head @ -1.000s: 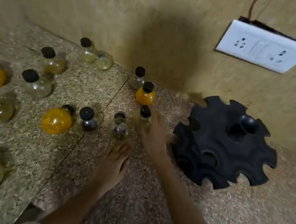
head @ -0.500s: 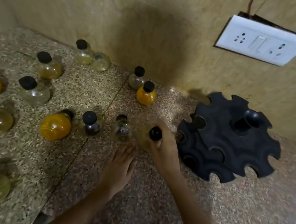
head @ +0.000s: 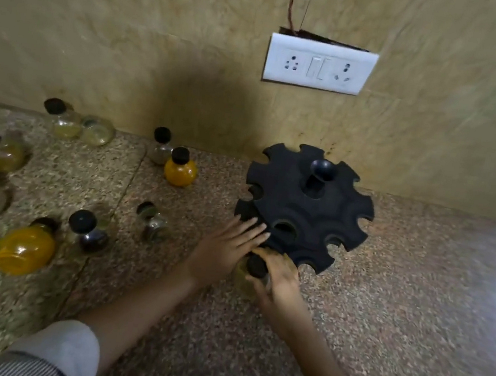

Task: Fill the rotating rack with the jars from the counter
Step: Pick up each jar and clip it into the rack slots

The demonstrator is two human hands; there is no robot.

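A black rotating rack [head: 308,206] with notched slots stands against the wall, its slots bare. My right hand [head: 281,281] grips a small clear jar [head: 255,268] with a black cap at the rack's lower front edge. My left hand [head: 228,249] lies flat beside it, straight fingertips touching the rack's lower tier. Several black-capped jars stay on the counter to the left: an orange one [head: 180,169], a larger orange one [head: 25,248], a dark one [head: 89,230] and a small clear one [head: 153,222].
The speckled stone counter [head: 399,307] stretches right of the rack. A white socket plate [head: 319,65] sits on the wall above it. More clear jars [head: 66,122] stand along the back wall and far left edge.
My right hand carried the jar from the counter rightward to the rack's front edge. My left hand left the counter and reached onto the rack. The view swung to the right.
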